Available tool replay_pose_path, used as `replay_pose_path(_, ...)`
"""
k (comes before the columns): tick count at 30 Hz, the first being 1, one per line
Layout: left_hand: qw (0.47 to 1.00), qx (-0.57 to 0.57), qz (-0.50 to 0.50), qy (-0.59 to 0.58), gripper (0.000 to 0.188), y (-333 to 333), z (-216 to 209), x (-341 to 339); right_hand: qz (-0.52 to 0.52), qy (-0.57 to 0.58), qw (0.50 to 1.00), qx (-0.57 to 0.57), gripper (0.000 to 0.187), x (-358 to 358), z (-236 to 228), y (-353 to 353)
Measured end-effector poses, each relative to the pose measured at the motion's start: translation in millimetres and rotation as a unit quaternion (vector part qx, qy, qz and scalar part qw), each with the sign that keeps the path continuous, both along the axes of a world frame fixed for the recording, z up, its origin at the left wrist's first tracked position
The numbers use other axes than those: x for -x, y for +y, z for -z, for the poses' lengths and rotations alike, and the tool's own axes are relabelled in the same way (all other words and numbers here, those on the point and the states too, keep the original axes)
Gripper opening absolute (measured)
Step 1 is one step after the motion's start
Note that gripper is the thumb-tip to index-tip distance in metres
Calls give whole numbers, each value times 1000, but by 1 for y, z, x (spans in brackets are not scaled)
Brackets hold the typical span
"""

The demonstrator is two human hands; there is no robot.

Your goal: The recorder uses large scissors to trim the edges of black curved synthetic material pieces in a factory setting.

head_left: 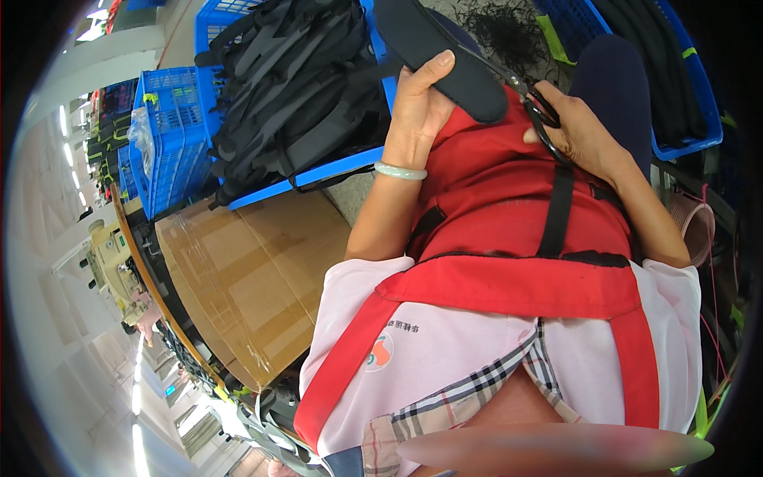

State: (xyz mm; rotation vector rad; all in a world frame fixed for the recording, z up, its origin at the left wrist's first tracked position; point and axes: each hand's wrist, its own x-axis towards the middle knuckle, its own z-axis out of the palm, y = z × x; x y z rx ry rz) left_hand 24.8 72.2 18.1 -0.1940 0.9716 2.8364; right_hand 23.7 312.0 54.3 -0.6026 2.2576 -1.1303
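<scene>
My left hand (419, 107), with a pale bangle (400, 171) on its wrist, grips a black padded strap (469, 83) with a rounded end. The thumb lies on top of the strap, and the other fingers are mostly hidden beneath it. My right hand (586, 131) is closed around the black handles of a pair of scissors (544, 119). The metal blades point up and left along the strap's right edge. Whether they touch the strap I cannot tell. Both hands are above my lap, over a red apron (493, 175).
A blue crate (318, 173) heaped with black straps (294, 95) stands to the left, beside a brown cardboard box (254, 278). Another blue crate (687, 148) at the right holds dark padded pieces. Black trimmings (505, 32) lie on the floor ahead. A sewing machine (110, 254) is farther left.
</scene>
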Motion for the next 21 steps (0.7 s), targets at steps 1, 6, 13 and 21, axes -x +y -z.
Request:
replay_pose_path(1,1000,0,1,1,25,2,1,0,-2,24,1000,7,57,-1,-1,-1)
replay_pose_path(6,997,77,-8,21,20,11,-8,-7,-22,37,999,-18,71,1,-9,-5)
replay_pose_path(13,997,68,-9,36,19,11,-9,-8,-27,-4,1000,-8,61,4,-4,-6)
replay_pose_path(21,999,51,-4,17,18,13,-10,-11,8,13,999,41,49,3,10,-6)
